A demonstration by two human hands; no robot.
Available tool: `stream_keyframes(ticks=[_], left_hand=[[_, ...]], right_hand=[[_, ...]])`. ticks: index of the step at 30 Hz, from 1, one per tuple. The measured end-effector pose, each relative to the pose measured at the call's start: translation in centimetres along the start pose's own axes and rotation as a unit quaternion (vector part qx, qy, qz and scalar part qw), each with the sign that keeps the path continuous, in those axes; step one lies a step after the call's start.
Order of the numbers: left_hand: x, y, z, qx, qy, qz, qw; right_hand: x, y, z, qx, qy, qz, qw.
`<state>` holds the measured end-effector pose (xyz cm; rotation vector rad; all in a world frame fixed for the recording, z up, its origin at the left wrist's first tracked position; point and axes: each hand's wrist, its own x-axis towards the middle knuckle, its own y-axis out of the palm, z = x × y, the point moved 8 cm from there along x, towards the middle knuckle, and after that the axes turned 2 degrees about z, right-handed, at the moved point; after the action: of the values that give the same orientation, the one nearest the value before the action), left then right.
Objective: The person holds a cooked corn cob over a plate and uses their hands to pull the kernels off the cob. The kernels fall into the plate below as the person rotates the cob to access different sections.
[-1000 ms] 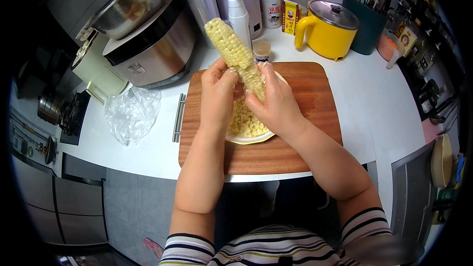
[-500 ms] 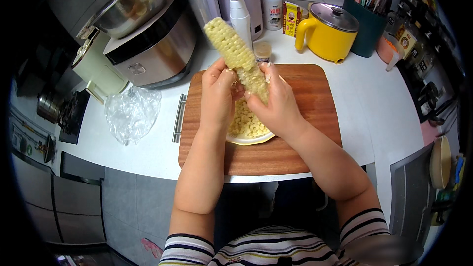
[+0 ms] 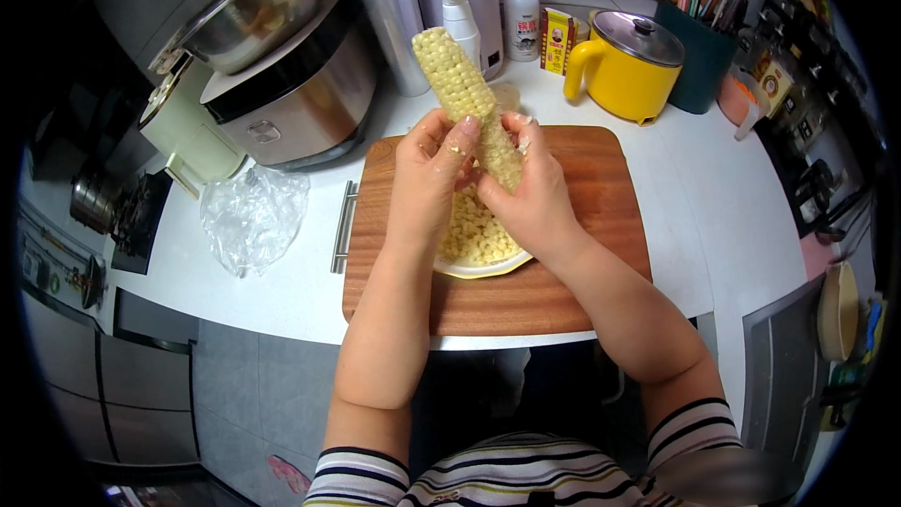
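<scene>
A pale yellow corn cob (image 3: 458, 77) is tilted up and to the left between my two hands, above a plate. Kernels still cover its upper part, while the lower part looks stripped. My left hand (image 3: 437, 155) is closed on the cob's left side, its thumb pressed on the kernels around the middle. Wrapped round the bare lower end is my right hand (image 3: 533, 183), with bits of corn stuck to its fingers. Loose corn kernels (image 3: 472, 230) fill the white plate (image 3: 483, 271) below, partly hidden by my hands. The plate rests on a brown wooden cutting board (image 3: 591, 225).
On the white counter stand a crumpled clear plastic bag (image 3: 253, 218), a rice cooker (image 3: 291, 84) bearing a steel bowl (image 3: 258, 23), a pale green kettle (image 3: 192, 127), a white spray bottle (image 3: 457, 9), a yellow electric pot (image 3: 627, 70) and a dark green utensil holder (image 3: 693, 61).
The cob has shifted slightly right and its upper end stands a little steeper. My left thumb has moved up onto the kernels.
</scene>
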<state>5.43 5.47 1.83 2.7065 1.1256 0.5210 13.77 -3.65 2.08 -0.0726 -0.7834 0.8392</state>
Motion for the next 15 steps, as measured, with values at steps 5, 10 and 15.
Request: stream_keyframes(ticks=[5, 10, 15], left_hand=[[-0.2, 0.1, -0.3, 0.023, 0.011, 0.001, 1.000], [-0.5, -0.1, -0.7, 0.034, 0.015, -0.024, 0.999], [-0.3, -0.6, -0.3, 0.040, 0.011, -0.024, 0.999]], right_hand=[[-0.2, 0.6, -0.1, 0.018, 0.011, 0.025, 0.999], [-0.4, 1.1, 0.0, -0.003, 0.000, 0.044, 0.999], [-0.5, 1.3, 0.1, -0.030, -0.046, 0.033, 0.998]])
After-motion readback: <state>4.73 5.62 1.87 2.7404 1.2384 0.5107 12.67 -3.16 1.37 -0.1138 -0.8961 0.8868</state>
